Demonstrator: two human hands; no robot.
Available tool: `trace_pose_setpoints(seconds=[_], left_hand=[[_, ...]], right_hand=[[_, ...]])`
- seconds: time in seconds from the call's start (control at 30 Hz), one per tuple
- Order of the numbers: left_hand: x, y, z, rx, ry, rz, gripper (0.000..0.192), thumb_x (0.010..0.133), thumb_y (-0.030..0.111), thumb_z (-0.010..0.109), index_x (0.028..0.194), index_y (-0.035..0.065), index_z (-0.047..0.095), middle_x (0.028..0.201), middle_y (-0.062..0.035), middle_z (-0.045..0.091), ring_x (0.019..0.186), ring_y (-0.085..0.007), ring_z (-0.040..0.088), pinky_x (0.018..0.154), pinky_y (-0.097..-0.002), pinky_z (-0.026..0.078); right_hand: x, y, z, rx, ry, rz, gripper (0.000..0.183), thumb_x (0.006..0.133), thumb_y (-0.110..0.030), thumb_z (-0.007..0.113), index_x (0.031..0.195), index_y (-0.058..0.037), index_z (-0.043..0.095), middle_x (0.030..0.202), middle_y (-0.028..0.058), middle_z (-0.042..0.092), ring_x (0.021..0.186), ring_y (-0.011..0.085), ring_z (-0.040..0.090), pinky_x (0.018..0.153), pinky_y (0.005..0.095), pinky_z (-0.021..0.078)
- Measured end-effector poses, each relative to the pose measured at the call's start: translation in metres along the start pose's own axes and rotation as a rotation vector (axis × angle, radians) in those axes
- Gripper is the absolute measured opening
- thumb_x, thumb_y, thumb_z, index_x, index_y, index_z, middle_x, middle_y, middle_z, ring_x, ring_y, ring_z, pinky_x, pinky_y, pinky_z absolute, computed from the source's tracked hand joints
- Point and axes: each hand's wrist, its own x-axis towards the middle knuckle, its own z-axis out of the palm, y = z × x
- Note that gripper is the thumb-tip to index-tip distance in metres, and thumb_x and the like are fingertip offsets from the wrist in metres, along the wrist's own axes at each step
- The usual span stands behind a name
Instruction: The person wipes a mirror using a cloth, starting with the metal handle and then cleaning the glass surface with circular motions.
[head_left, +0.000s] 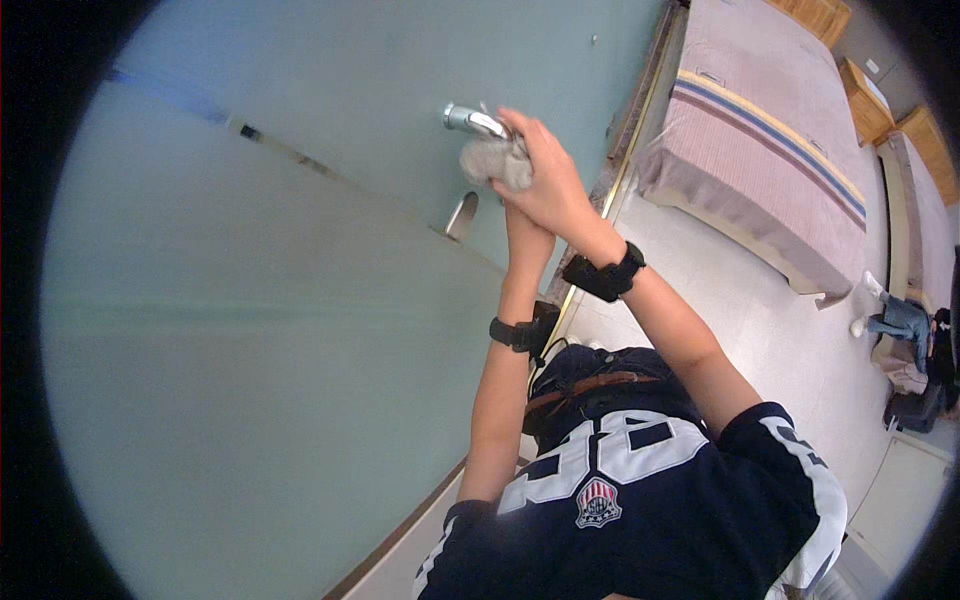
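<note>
My right hand (551, 176) grips a bunched light-grey cloth (491, 161) against a shiny metal lever handle (469, 120). The handle sticks out from a pale blue-green door (360, 67), and its free end disappears under my fingers. Beneath the right hand comes my left hand (527, 229); only its wrist side shows, and its fingers are hidden, so what it holds cannot be seen. Close below the cloth, a second curved metal fitting (461, 216) stands on the door near a seam. Each wrist wears a black strap with a small black device.
A gold-edged threshold strip (622, 176) runs beside the door. On the right stand a bed (757, 142) with a striped pinkish cover, a wooden nightstand (862, 101) and a second bed (919, 176). A person's legs (900, 319) extend over the pale tiled floor (720, 262).
</note>
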Motion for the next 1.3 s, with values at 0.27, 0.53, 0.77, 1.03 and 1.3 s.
trace_pose_setpoints(seconds=[0.27, 0.53, 0.77, 1.03, 1.3], left_hand=[[-0.024, -0.047, 0.02, 0.09, -0.018, -0.044, 0.047, 0.074, 0.016, 0.053, 0.115, 0.0028, 0.036, 0.115, -0.0142, 0.042, 0.108, -0.0277, 0.037, 0.089, -0.0381, 0.028], [-0.029, -0.101, 0.02, 0.293, -0.086, 0.013, 0.046, 0.073, 0.017, 0.054, 0.115, 0.0054, 0.038, 0.115, -0.0123, 0.043, 0.109, -0.0275, 0.037, 0.089, -0.0384, 0.029], [-0.051, -0.144, 0.034, -0.397, 0.02, -0.35, 0.04, 0.075, 0.02, 0.055, 0.111, 0.0081, 0.042, 0.112, -0.007, 0.045, 0.103, -0.0237, 0.043, 0.085, -0.036, 0.034], [-0.059, -0.095, 0.055, 0.313, 0.054, -0.418, 0.036, 0.076, 0.014, 0.052, 0.106, -0.0031, 0.043, 0.11, -0.0139, 0.046, 0.102, -0.027, 0.043, 0.086, -0.0374, 0.031], [-0.041, -0.065, 0.11, 0.287, 0.682, -0.672, 0.033, 0.075, 0.005, 0.048, 0.105, -0.0078, 0.042, 0.106, -0.0165, 0.048, 0.097, -0.0237, 0.046, 0.082, -0.0341, 0.037]], right_hand=[[-0.033, 0.04, 0.008, 0.055, 0.046, 0.125, 0.062, 0.053, -0.003, 0.068, 0.107, -0.0055, 0.039, 0.104, 0.0124, 0.047, 0.098, 0.0274, 0.046, 0.084, 0.0321, 0.036], [-0.072, 0.078, 0.021, 0.016, 0.12, 0.26, 0.05, 0.059, -0.01, 0.064, 0.104, -0.0077, 0.043, 0.103, 0.0121, 0.048, 0.096, 0.0301, 0.046, 0.081, 0.0339, 0.0375], [-0.075, 0.093, 0.012, 0.143, 0.013, 0.276, 0.053, 0.059, -0.008, 0.064, 0.107, -0.0071, 0.042, 0.104, 0.0127, 0.047, 0.098, 0.0306, 0.044, 0.082, 0.0343, 0.0368], [-0.049, 0.138, -0.021, 0.261, -0.394, 0.091, 0.051, 0.066, -0.014, 0.059, 0.113, -0.0074, 0.037, 0.103, 0.0139, 0.046, 0.099, 0.0305, 0.043, 0.081, 0.0359, 0.0364], [0.009, 0.158, -0.054, 0.687, -0.849, -0.067, 0.036, 0.069, -0.008, 0.054, 0.102, -0.0069, 0.041, 0.095, 0.0147, 0.05, 0.09, 0.0324, 0.047, 0.077, 0.038, 0.036]])
